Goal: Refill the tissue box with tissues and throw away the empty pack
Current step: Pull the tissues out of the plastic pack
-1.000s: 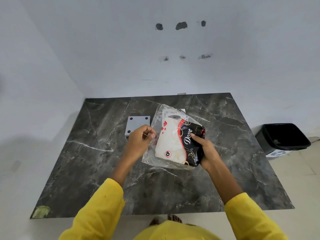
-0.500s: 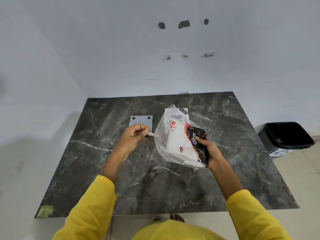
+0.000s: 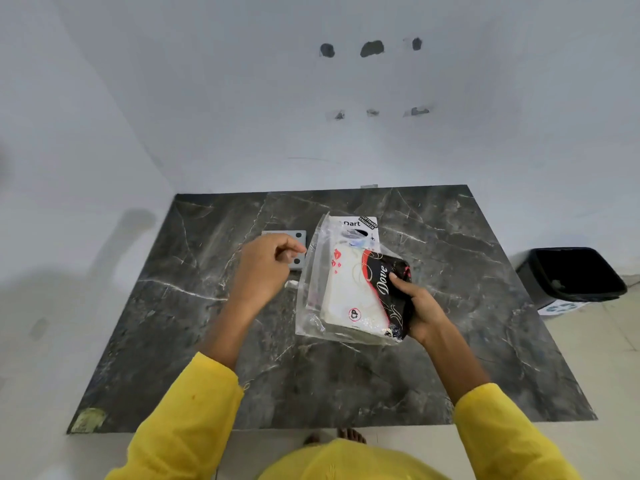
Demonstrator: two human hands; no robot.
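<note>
Since the wrapper has to come off before anything goes in the box, I've got the tissue pack [image 3: 360,292] propped up over the middle of the table [image 3: 180,341], and my right hand [image 3: 417,308] is clamped on its dark printed end, thumb on top and fingers underneath. I'm holding it by that end so the clear plastic side faces my other hand.

My left hand [image 3: 265,268] is just beside the pack's left edge, fingers curled in with the tips pinched together. Can't honestly tell if there's a bit of plastic between them or nothing at all. There's a small white scrap [image 3: 291,284] on the table right below that hand, probably a torn-off piece.

Behind the pack, toward the far edge of the table, the white tissue box [image 3: 356,226] sits partly hidden by the plastic, opening facing up, so it's close for loading. A small grey plate [image 3: 300,244] lies next to it.

Off the right side of the table, on the floor, the black bin [image 3: 571,277] is waiting for the empty wrapper. Pack looks full, so nothing's refilled yet.
</note>
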